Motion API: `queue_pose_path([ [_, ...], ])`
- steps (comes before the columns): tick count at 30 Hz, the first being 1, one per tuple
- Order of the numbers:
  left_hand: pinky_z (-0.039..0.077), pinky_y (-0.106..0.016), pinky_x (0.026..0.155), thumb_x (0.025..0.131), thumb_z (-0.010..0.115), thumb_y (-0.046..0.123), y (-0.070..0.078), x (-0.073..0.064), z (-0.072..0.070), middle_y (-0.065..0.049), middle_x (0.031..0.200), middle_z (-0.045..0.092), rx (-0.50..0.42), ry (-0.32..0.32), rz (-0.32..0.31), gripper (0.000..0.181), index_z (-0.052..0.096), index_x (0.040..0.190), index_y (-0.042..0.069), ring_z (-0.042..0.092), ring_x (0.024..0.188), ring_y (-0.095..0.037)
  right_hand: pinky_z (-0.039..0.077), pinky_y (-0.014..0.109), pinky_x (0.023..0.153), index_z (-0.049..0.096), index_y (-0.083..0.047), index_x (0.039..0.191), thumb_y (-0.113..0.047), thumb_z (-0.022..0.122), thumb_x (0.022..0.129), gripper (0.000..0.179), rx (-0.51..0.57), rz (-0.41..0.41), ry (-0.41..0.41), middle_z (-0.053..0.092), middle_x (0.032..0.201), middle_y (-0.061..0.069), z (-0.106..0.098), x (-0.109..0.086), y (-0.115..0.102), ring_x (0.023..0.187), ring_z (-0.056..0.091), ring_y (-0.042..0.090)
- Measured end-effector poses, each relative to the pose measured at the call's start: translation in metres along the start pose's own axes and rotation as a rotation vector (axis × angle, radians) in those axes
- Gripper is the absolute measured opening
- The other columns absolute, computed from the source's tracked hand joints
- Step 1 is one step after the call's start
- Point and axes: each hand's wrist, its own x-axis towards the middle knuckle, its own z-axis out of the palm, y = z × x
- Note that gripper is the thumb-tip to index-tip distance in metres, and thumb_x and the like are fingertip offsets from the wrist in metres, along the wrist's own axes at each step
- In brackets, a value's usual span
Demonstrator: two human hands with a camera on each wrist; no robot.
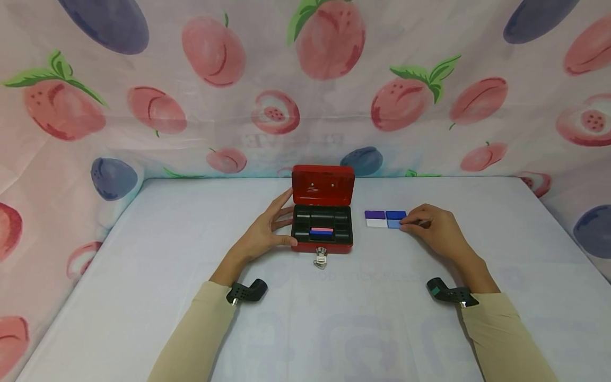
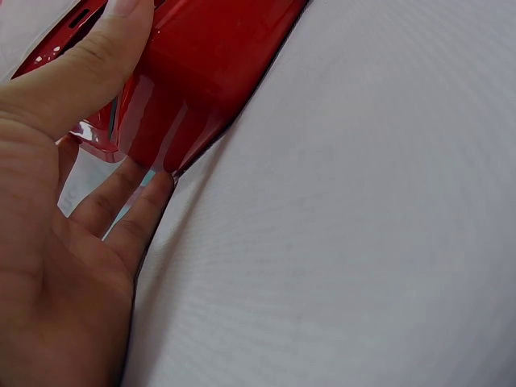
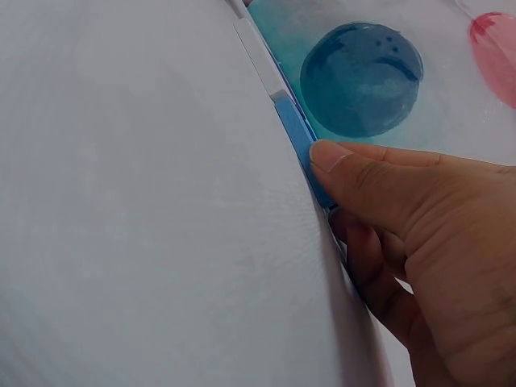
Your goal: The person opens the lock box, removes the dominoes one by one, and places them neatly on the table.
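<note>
A red cash box (image 1: 322, 248) stands with its lid (image 1: 323, 185) raised, showing a black tray (image 1: 300, 223) with compartments. Inside, a pink block (image 1: 322, 229) and a blue block (image 1: 322, 235) lie together. My left hand (image 1: 261, 233) rests along the box's left side, its fingers spread and the thumb touching the front left corner. Right of the box, four-cornered flat blocks form a group: purple (image 1: 374, 215), dark blue (image 1: 395, 215), white (image 1: 376, 223) and light blue (image 1: 393, 224). With thumb and fingers, my right hand (image 1: 436, 231) pinches the light blue block's right end.
Keys (image 1: 321, 260) hang from the lock at the box's front. The white-covered table (image 1: 353, 329) meets a fruit-patterned cloth (image 1: 191, 132) behind it. Each wrist wears a black camera mount, on the left (image 1: 246, 292) and on the right (image 1: 451, 293).
</note>
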Motion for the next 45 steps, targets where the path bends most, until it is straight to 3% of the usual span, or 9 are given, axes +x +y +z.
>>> queue_pose_path([
  [2,0.038,-0.048,0.104,0.076,0.077,-0.004,0.0,0.0,0.0,-0.004,0.157,0.016,0.002,0.0,0.0,0.104,0.015,0.155,0.024,0.036,0.133,-0.035,0.044,0.011,0.069,0.077,-0.01,0.087,-0.006,0.077,0.081,0.008,0.001,0.003,-0.002,0.065,0.093,0.003,0.0,0.0,0.0,0.085,0.059,0.02],
  [9,0.042,-0.04,0.102,0.075,0.08,0.002,-0.028,0.007,-0.006,0.005,0.155,0.018,0.025,0.006,0.022,0.105,0.019,0.152,0.04,0.039,0.132,-0.028,0.046,0.015,0.069,0.077,-0.01,0.088,-0.007,0.077,0.081,0.008,-0.017,0.006,-0.003,0.065,0.092,0.003,0.0,0.0,0.0,0.085,0.059,0.02],
  [16,0.042,-0.038,0.102,0.074,0.081,0.003,-0.027,0.007,-0.005,0.007,0.155,0.019,0.031,0.009,0.025,0.106,0.02,0.151,0.041,0.038,0.133,-0.026,0.045,0.012,0.069,0.077,-0.011,0.088,-0.008,0.078,0.08,0.009,-0.013,0.006,-0.001,0.065,0.091,0.002,0.0,0.0,0.0,0.085,0.059,0.019],
  [23,0.04,-0.044,0.104,0.075,0.078,-0.001,-0.028,0.008,-0.005,0.002,0.156,0.017,0.032,0.0,0.041,0.105,0.018,0.152,0.036,0.036,0.134,-0.029,0.048,0.013,0.067,0.076,-0.013,0.089,-0.01,0.078,0.081,0.009,0.009,-0.005,0.003,0.065,0.089,-0.001,-0.003,0.0,0.001,0.081,0.057,0.014],
  [30,0.042,-0.038,0.102,0.074,0.08,0.002,-0.026,0.007,-0.005,0.007,0.155,0.019,0.026,0.005,0.026,0.105,0.02,0.152,0.039,0.037,0.134,-0.025,0.046,0.013,0.063,0.074,-0.008,0.092,-0.006,0.078,0.079,0.014,0.024,-0.03,0.038,0.065,0.085,0.001,-0.007,0.001,-0.004,0.075,0.053,0.014],
  [41,0.04,-0.043,0.104,0.075,0.079,0.001,-0.028,0.006,-0.006,0.002,0.156,0.017,0.021,0.001,0.036,0.105,0.018,0.153,0.035,0.036,0.134,-0.03,0.045,0.019,0.057,0.073,-0.007,0.096,-0.005,0.078,0.079,0.018,0.059,-0.151,0.075,0.064,0.082,-0.003,-0.01,0.009,-0.029,0.071,0.051,0.01],
  [45,0.041,-0.042,0.103,0.075,0.079,0.001,-0.029,0.007,-0.004,0.005,0.156,0.017,0.017,0.003,0.032,0.105,0.019,0.152,0.037,0.036,0.134,-0.028,0.044,0.02,0.055,0.072,-0.007,0.096,-0.002,0.079,0.077,0.021,0.079,-0.193,0.078,0.062,0.081,-0.005,-0.006,0.012,-0.037,0.07,0.051,0.008],
])
